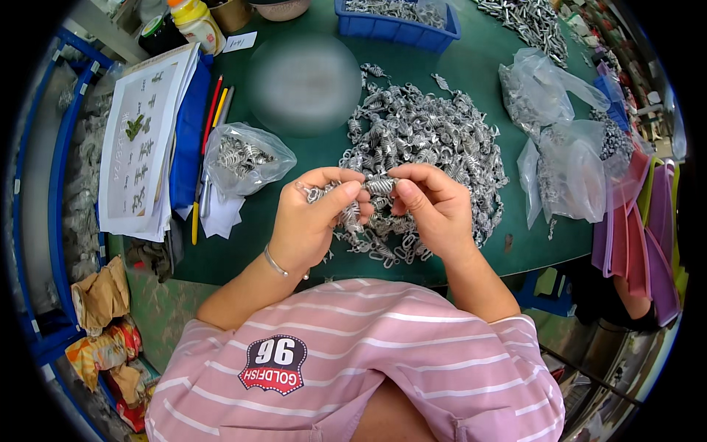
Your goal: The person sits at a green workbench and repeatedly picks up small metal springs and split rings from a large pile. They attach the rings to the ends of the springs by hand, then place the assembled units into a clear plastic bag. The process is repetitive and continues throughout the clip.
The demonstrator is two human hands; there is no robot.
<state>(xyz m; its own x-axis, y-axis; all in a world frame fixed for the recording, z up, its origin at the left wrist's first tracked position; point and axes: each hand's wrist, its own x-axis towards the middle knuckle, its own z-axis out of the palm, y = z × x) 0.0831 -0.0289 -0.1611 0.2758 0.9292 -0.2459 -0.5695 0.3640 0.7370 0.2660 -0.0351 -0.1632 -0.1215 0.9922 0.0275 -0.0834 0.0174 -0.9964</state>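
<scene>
Between my two hands, in front of my chest, a small silver coil spring (380, 186) lies sideways. The fingers of my left hand (313, 214) are closed on its left end, and more of the same spring pieces (350, 214) sit in that palm. My right hand (440, 208) pinches the spring's other end between thumb and forefinger. Just beyond my hands spreads a big heap of metal spring pieces (434, 132), many with looped or hooked ends. My fingers partly cover the heap's near side.
To the left lie a clear bag of springs (250, 158), pens (218, 107) and a propped picture sheet (134, 147). A blue bin of metal parts (398, 28) stands at the back. Plastic bags (571, 169) lie at right on the green table (309, 158).
</scene>
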